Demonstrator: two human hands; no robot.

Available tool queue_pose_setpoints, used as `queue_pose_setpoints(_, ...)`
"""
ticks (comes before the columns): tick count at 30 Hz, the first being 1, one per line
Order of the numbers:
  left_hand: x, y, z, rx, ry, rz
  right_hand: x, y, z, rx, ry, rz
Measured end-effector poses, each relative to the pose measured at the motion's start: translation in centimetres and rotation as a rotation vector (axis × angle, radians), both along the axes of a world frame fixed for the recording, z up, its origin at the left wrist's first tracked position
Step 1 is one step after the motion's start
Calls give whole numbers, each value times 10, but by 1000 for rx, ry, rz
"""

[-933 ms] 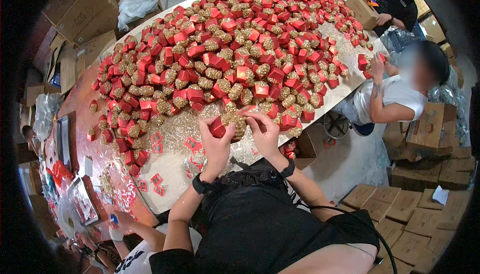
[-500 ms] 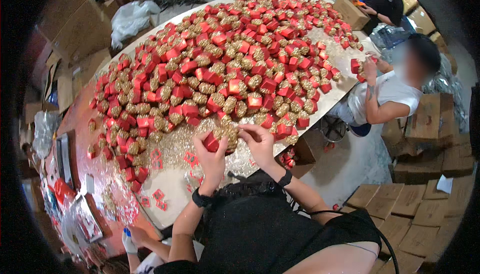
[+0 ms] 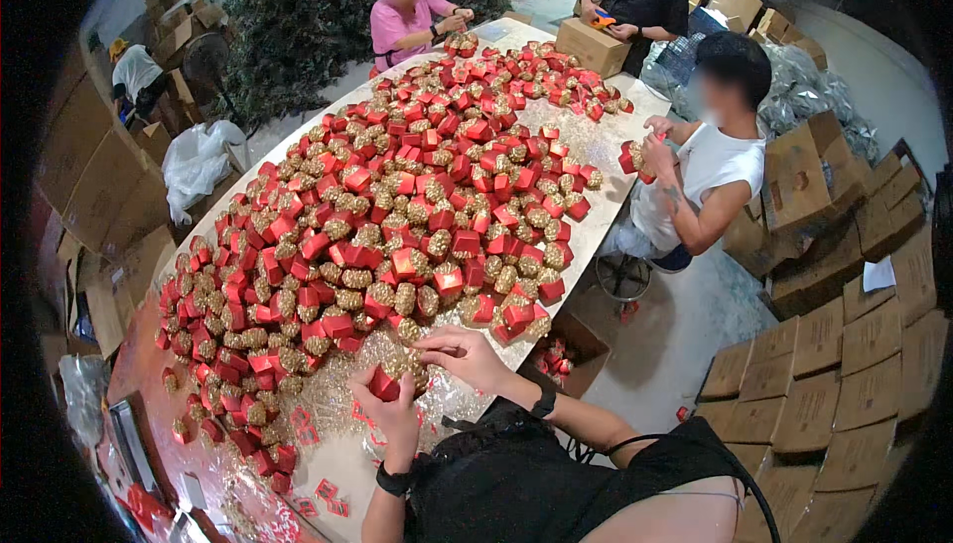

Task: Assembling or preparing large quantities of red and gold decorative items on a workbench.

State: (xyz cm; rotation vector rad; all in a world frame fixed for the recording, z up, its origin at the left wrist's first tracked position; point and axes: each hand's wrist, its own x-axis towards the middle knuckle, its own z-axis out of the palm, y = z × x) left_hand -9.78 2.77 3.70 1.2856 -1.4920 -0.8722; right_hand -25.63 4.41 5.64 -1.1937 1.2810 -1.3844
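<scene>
My left hand (image 3: 399, 427) is closed around a gold glittery pinecone with a red box-shaped piece (image 3: 384, 384) at its end, held just above the near part of the table. My right hand (image 3: 471, 357) reaches in from the right with thumb and finger pinched together over the pinecone's upper side. What sits in that pinch, if anything, is too small to make out. In front of both hands spreads a big heap of similar gold pinecones and red boxes (image 3: 338, 245). Small flat red pieces (image 3: 304, 426) lie to the left of my left hand, among gold glitter.
The pale table (image 3: 620, 128) runs away from me. A carton of red pieces (image 3: 586, 349) stands below its right edge. One person in white (image 3: 720, 166) sits at right; two others are at the far end. Stacked cartons (image 3: 809, 394) fill the right side.
The view has tilted up, so more of the far end and the people there show. My left hand keeps the pinecone, and my right hand stays pinched beside it.
</scene>
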Motion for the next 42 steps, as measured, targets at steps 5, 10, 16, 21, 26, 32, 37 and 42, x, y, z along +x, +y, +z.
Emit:
queue_pose_setpoints(5, -1, 3, 8, -93, -15, -7, -1, 7, 14, -29, 70, 27)
queue_pose_setpoints(10, -2, 7, 9, -135, -46, -17, 9, 13, 21, -82, 294, -139)
queue_pose_setpoints(16, -2, 9, 8, -197, -2, -95, 1, 13, 1, -114, 238, -95)
queue_pose_setpoints(21, 6, 15, 11, -145, 9, -199, -12, 13, 5, -101, 230, 120)
queue_pose_setpoints(26, 8, 18, 9, -153, 4, -206, -12, 14, 4, 103, 52, 220)
queue_pose_setpoints(32, 10, 18, 7, -198, -22, -259, -20, 10, -1, 138, 18, 328)
queue_pose_setpoints(37, 4, 21, 9, -332, -119, -325, -22, 17, 0, 97, 106, 274)
queue_pose_setpoints(42, -2, 25, -4, -245, -39, -208, -19, 19, 1, 173, 42, 199)
